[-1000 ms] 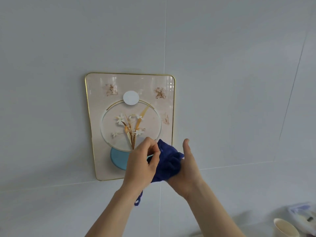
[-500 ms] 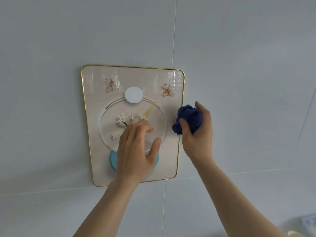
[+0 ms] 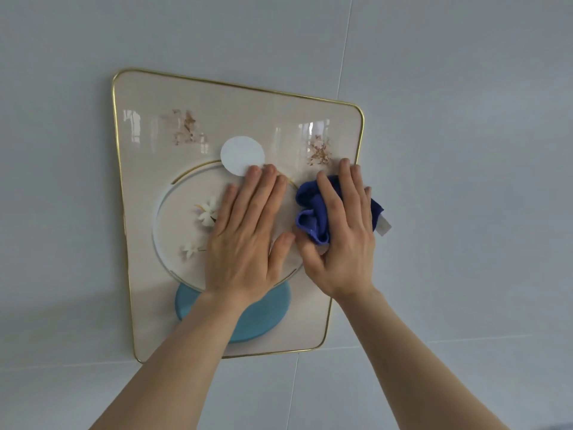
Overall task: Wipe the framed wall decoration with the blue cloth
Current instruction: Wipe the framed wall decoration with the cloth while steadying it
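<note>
Framed wall decoration (image 3: 148, 125) hanging on a pale tiled wall (image 3: 465, 150), thin gold rim all round, rounded corners, glossy cream face with reflections near the top. On the face: a white disc (image 3: 240, 152) above centre, a large pale ring (image 3: 161, 218) below it, white flowers (image 3: 206, 212) inside the ring at left, a light blue oval (image 3: 263, 318) under the ring, and two brownish sprigs near the upper corners.

Left hand (image 3: 245, 240) pressed flat on the middle of the face, fingers straight and close together, tips just touching the lower edge of the white disc, thumb spread to the right; nothing held.

Right hand (image 3: 341, 243) on the right part of the face, near the right rim, fingers curled over the blue cloth (image 3: 311, 212) and pinning it against the surface. Cloth bunched into folds, showing left of the fingers and a little at the far right of the hand, with a small white tag (image 3: 384, 226) sticking out there. Thumb of the left hand just beside the right thumb.

Both bare forearms reaching up from the bottom edge of the view.
</note>
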The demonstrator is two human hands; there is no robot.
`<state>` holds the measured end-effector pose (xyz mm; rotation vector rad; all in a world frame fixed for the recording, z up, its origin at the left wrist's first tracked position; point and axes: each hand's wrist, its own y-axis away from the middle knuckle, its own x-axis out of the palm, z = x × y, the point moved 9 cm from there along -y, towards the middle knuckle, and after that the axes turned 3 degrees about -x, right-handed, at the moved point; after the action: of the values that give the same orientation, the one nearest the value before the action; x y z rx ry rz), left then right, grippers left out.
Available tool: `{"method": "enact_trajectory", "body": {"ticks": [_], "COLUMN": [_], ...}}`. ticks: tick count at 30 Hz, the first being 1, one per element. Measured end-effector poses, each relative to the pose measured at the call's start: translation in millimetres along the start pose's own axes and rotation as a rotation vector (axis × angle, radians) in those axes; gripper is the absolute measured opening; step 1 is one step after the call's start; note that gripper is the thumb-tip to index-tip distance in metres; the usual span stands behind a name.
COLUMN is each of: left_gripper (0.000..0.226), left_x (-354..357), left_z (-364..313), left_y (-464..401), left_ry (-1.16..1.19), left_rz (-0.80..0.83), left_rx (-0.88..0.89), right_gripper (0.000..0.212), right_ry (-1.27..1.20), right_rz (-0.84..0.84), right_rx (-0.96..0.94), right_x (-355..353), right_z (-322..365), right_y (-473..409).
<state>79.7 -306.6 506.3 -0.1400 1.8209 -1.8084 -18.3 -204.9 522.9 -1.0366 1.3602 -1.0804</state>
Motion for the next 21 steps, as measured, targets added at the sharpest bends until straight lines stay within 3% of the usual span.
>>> {"method": "enact_trajectory", "body": {"ticks": [5,12,21], "left_gripper": [0.071,0.07,0.07], "left_x": [2.5,-1.5,-0.3], "left_z": [0.9,0.1,-0.5], "left_y": [1.0,1.5,2.2], "left_ry": [0.007,0.01,0.012], "left_rz": [-0.118,-0.163,-0.156], "left_rx": [0.007,0.004,0.001], "right_gripper": [0.076,0.054,0.036], "right_ry": [-0.055,-0.073,0.096], "right_rz": [-0.063,-0.232,-0.197], "right_rx": [-0.001,0.084,-0.021], "right_x": [4.6,6.5,12.1], "right_z": [-2.0,-4.6,-2.3], "right_y": [3.4,6.7,23.8]}}
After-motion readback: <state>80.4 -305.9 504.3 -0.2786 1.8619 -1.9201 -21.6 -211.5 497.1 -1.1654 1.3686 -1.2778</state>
